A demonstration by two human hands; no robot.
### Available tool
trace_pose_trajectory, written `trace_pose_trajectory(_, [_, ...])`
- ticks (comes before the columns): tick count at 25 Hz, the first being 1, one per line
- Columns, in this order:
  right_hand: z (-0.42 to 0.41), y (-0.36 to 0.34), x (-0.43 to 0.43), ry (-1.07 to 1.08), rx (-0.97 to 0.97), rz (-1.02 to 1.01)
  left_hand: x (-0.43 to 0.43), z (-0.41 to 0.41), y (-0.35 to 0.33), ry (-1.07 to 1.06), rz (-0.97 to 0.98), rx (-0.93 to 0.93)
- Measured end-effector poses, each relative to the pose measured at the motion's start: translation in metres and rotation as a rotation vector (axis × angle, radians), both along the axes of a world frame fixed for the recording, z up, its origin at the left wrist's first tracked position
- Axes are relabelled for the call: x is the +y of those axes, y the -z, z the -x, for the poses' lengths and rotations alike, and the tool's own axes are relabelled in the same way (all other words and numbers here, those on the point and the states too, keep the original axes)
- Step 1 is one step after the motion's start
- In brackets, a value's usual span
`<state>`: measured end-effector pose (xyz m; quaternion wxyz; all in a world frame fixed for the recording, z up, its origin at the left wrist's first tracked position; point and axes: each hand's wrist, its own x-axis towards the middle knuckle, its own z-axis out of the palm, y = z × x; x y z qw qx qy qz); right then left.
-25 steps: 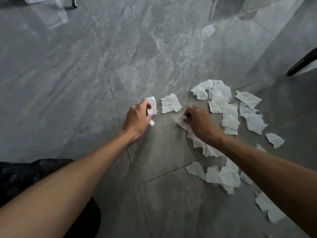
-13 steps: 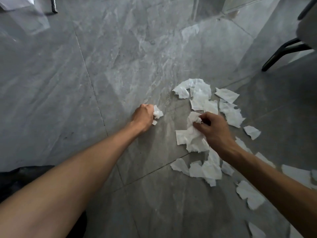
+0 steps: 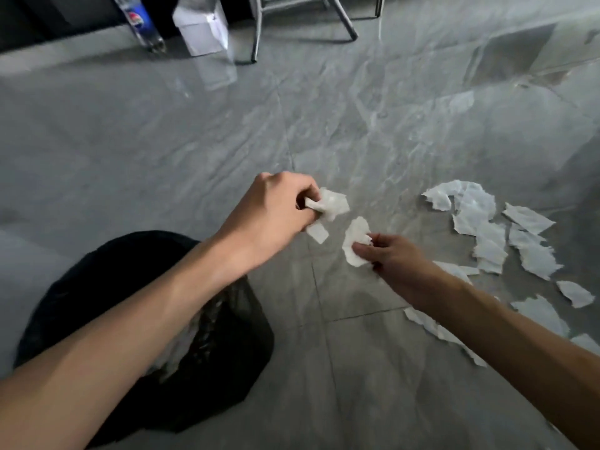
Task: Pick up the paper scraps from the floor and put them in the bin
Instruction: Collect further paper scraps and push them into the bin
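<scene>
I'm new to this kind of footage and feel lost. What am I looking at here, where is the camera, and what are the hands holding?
No machine here: a person wears one camera on the head, looking down at their own bare arms. The left hand has its grip closed on a crumpled paper scrap; the right hand pinches another scrap. More torn scraps lie on the grey tiled floor to the right. The bin with a black liner sits under the left forearm. Far back stand a bottle and a white box.

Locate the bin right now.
In the head view the bin, lined with a black bag, sits on the floor at lower left, under the left forearm, across from the loose paper scraps on the right.
</scene>
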<state>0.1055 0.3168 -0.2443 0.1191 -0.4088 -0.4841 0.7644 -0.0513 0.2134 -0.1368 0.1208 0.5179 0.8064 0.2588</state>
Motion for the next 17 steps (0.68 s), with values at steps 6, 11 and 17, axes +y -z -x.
trace_pose_trajectory(6, [0.08,-0.086,-0.07,-0.177,0.3,-0.065,-0.143,0.055,-0.003,-0.391,0.102,0.057])
trace_pose_trajectory(11, [0.136,-0.114,-0.128,-0.316,0.36,-0.009,-0.22,0.075,0.032,-0.515,0.303,-0.017])
trace_pose_trajectory(17, [0.161,-0.092,-0.177,-0.547,0.015,-0.164,-0.256,0.066,0.038,-0.634,0.335,0.034])
